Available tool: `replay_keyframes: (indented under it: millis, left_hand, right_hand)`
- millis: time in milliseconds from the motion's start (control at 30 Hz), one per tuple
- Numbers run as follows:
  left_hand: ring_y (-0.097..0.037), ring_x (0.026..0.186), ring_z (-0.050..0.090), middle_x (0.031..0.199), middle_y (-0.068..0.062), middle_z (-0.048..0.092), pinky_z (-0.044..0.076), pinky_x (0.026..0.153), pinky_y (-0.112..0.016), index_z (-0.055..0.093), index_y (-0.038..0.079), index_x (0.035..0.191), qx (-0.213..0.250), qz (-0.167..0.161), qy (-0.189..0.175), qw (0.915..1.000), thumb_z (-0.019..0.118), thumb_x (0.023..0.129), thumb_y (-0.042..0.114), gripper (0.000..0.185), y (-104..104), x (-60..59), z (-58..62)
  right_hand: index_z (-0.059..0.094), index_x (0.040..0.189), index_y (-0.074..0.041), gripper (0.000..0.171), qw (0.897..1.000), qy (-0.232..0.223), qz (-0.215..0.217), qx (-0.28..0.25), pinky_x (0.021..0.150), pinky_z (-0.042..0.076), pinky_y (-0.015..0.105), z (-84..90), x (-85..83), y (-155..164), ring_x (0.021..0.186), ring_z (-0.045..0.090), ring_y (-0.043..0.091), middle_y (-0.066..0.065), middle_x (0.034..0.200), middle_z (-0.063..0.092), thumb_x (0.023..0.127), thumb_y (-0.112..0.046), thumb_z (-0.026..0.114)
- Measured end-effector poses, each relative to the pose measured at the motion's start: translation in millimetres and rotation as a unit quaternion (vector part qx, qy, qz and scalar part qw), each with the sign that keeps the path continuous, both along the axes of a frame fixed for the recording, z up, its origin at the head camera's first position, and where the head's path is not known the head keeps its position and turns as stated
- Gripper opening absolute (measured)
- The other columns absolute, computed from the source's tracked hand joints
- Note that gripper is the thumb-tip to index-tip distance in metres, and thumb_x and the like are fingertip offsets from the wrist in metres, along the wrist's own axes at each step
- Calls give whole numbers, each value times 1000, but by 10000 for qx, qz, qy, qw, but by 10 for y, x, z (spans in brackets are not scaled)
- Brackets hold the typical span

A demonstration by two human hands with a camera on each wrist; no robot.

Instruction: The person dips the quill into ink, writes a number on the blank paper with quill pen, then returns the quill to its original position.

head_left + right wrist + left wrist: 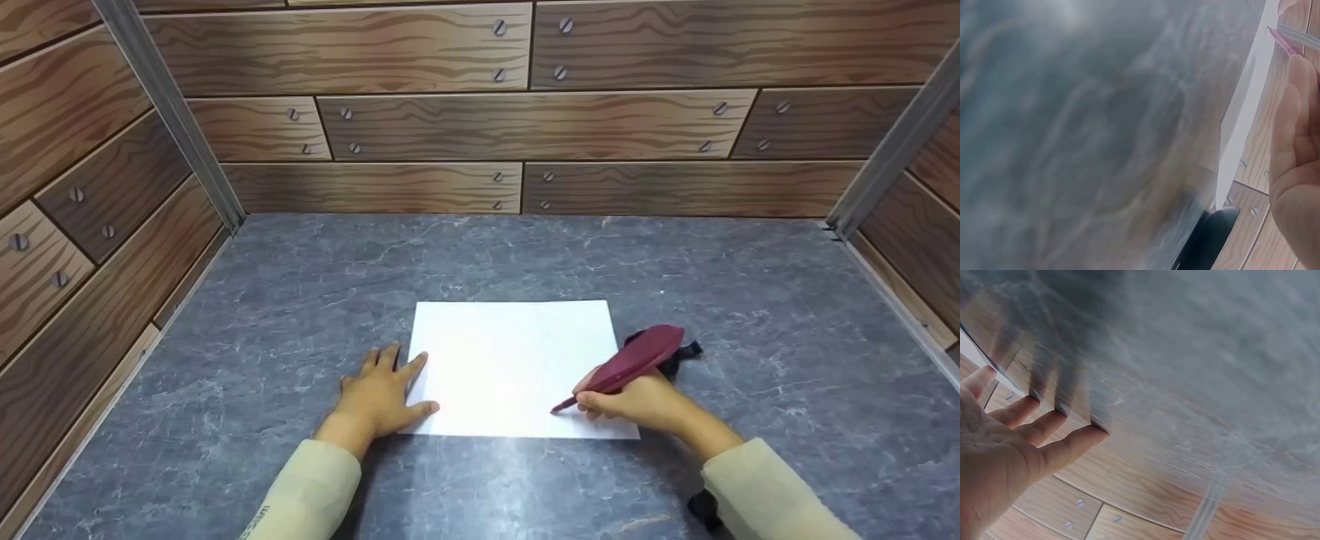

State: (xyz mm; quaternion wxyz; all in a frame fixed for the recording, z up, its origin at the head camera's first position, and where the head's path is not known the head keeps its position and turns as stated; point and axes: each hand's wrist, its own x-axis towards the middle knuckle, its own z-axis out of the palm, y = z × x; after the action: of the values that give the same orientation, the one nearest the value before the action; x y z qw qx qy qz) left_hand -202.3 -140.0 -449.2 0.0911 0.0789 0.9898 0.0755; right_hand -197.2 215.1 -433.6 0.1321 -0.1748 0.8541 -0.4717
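Observation:
A white sheet of paper (510,360) lies flat before me on the grey marbled table. My left hand (375,397) rests at its left edge with fingers spread, thumb and index finger over the sheet, the others beside it. In the left wrist view, the fingertips (1099,430) press on the tabletop. My right hand (626,401) pinches a maroon pen with a feather-shaped top (634,360), its point down at the lower right part of the sheet. From the right wrist, the pen's slim tip end (1283,41) shows against the paper (1247,101); the feather top is out of sight there.
Black objects (679,361) show partly behind the right hand, and another black piece (703,510) by the right sleeve. Wood-patterned panels (450,127) wall the table (300,277) at the back and both sides, with grey metal posts (169,105) in the corners.

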Motion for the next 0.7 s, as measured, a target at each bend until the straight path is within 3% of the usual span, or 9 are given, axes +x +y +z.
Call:
replay_keyframes:
  millis: [267,700]
  left_hand:
    - [-48,137,18,152,-20,24,25,93,-74,36,28,148,-1,70,-41,10000,57,82,67,80,6,2,5]
    - [-49,136,19,152,-20,24,25,92,-75,36,28,148,14,54,-63,10000,58,82,66,80,1,-5,-7]
  right_hand:
    - [72,94,-4,21,9998,99,71,-156,60,51,24,-8,25,103,70,68,19,7,76,70,87,-24,71]
    - [70,97,4,24,9997,15,-17,-262,61,55,31,25,34,266,71,68,16,11,80,70,88,-18,70]
